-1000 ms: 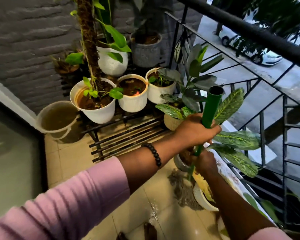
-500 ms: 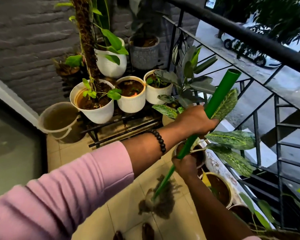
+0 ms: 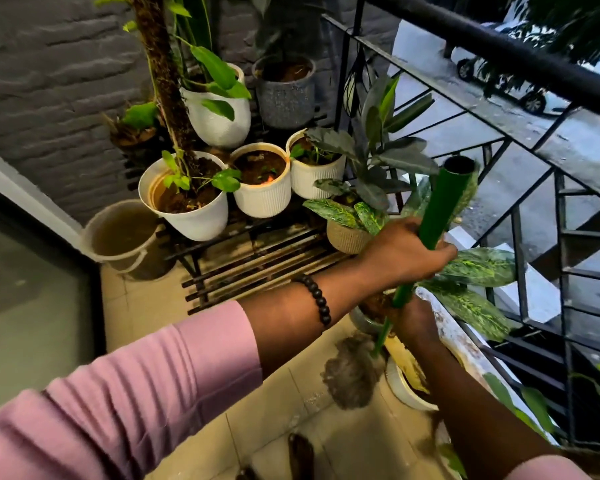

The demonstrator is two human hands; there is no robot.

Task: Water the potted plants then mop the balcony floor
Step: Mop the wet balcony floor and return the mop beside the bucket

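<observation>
At the far left a bucket [image 3: 120,233] of murky water stands on the tiled floor [image 3: 201,337] against the brick wall, just beside the low slatted rack [image 3: 257,261] that carries the white pots [image 3: 187,199], their soil looking dark and damp, so the watering seems done; across the middle the pink sleeve leads to the left hand [image 3: 404,252], its grip wrapped round the green mop handle [image 3: 440,209] near the top; a moment ago that handle leaned well out toward the railing and the mop head sat nearer the feet, and now it stands steeper with the mop head [image 3: 350,372] pushed forward and right, hard against the pots along the edge, which I take for one stroke of the mopping in hand, with most of the floor likely still to cover; lower on the handle the right hand [image 3: 414,318] has its grip closed round the thin part of the shaft, though the fingers themselves are partly hidden; to the right the speckled leaves [image 3: 471,268] hang over the handle and brush the hands, the low pots [image 3: 402,386] crowd the mop head, and the black railing [image 3: 520,53] stands close behind, so a wide sweep may knock a leaf or pot.
</observation>
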